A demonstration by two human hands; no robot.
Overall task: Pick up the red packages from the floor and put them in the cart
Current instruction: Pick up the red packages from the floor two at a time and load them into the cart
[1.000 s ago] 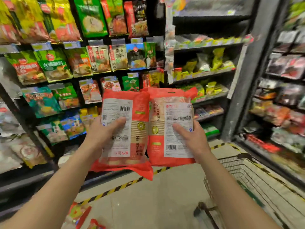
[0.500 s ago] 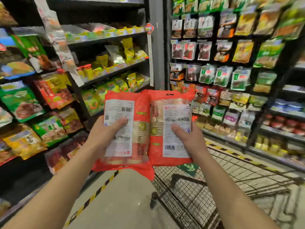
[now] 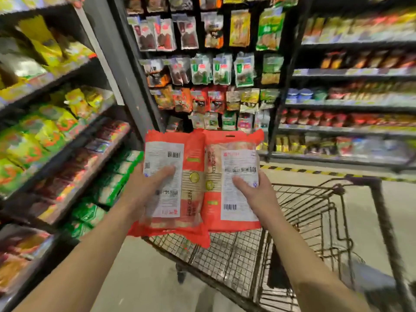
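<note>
Dark metal shelving (image 3: 67, 122) stacked with yellow and green packets fills 9 o'clock. A black peg rack (image 3: 202, 70) of hanging pouches sits at 12. More stocked shelves (image 3: 349, 104), blurred, are at 2. Pale concrete floor (image 3: 139, 278) runs down the middle, with yellow-black hazard tape (image 3: 304, 171) along the shelf base at 3. A dark wire-mesh shopping cart (image 3: 380, 212) takes 4 to 5 o'clock, basket open on top, nothing seen inside.

Two red plastic packs with white back labels are held upright at centre, off the floor, side by side. Their inner edges touch or slightly overlap; cannot tell which. The left red package (image 3: 193, 199) is in the left hand (image 3: 144, 190) and the right red package (image 3: 238, 199) in the right hand (image 3: 256, 194). The left thumb (image 3: 165, 174) and right thumb (image 3: 240, 183) lie flat on the labels. The other fingers are behind the packs, hidden, so this is likely a thumb-against-fingers pinch. One pack per hand probably lets both go in on one trip.

The bottom edges hang just above the cart's near-left rim. The left pack's lower corner sticks out past the rim toward 7 o'clock.

Judgement: carry stage, drop not yet done. Open room lies toward 4 o'clock, over the basket. The near rim and the shelf edge at 9 are the things to clear. The limp packs may sag and catch the wire rim if lowered too early.
</note>
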